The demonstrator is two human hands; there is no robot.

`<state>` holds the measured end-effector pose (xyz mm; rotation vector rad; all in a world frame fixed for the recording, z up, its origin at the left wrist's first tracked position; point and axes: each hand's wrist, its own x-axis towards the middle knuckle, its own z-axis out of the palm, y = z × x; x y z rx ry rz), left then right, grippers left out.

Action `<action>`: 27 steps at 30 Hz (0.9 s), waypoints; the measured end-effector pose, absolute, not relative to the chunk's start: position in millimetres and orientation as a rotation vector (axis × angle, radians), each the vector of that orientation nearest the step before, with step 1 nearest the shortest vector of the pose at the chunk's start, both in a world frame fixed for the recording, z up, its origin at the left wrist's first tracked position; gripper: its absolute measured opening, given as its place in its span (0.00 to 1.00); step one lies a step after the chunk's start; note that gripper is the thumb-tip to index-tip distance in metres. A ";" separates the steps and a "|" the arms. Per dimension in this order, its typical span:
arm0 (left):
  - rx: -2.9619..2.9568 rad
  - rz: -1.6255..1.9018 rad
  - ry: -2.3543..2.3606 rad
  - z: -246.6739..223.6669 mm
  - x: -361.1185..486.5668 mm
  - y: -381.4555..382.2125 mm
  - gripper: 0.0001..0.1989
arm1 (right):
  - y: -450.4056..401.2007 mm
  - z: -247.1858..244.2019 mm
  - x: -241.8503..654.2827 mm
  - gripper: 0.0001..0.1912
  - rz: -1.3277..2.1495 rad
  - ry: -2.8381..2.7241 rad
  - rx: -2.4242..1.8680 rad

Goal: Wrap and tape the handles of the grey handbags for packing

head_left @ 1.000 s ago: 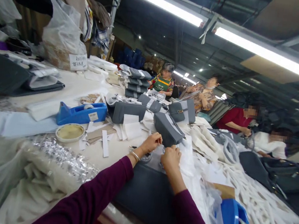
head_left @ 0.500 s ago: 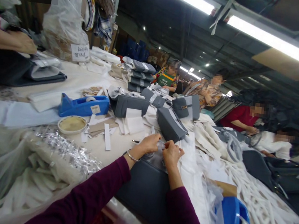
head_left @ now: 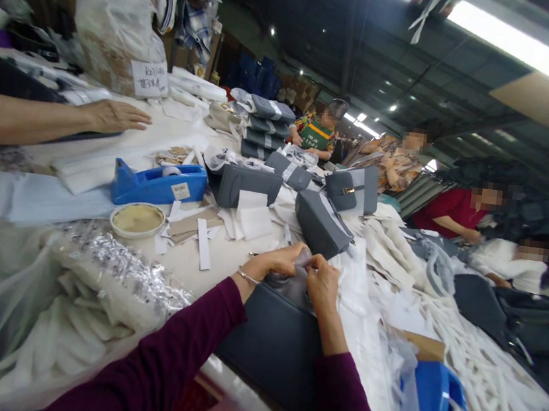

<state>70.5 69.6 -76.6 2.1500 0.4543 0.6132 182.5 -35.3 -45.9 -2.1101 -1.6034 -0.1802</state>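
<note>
Pinching translucent film [head_left: 297, 283], left hand [head_left: 281, 261] and right hand [head_left: 323, 283] nearly meet above a bag [head_left: 277, 346].

- On the white paper label [head_left: 148, 79] fixed to the plastic-wrapped bundle [head_left: 108, 58], I read handwriting that seems to start "K07/"; the rest of that line and the characters below blur for me.
- On a co-worker's green apron [head_left: 314, 135], I see small pale lettering, perhaps ending "LIN", with characters beneath too small for me.
- The pale sticker [head_left: 181, 191] on the blue tape dispenser [head_left: 151, 185] carries faint print I cannot read.
</note>
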 end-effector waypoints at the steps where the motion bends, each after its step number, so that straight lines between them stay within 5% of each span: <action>1: 2.165 0.587 0.467 -76.6 68.5 69.1 0.28 | -34.8 -45.6 182.9 0.08 -0.173 -1.606 -2.106; 6: 2.255 0.516 0.625 -77.4 65.3 63.0 0.38 | -33.0 -43.5 179.0 0.07 -0.210 -1.639 -2.093; 18: 2.317 0.595 0.743 -80.8 71.3 52.3 0.09 | -54.6 -45.5 142.2 0.14 -0.435 -1.658 -1.878; 27: 2.272 0.560 0.675 -75.4 66.5 58.6 0.13 | -102.2 -40.9 109.9 0.12 -0.428 -1.750 -1.583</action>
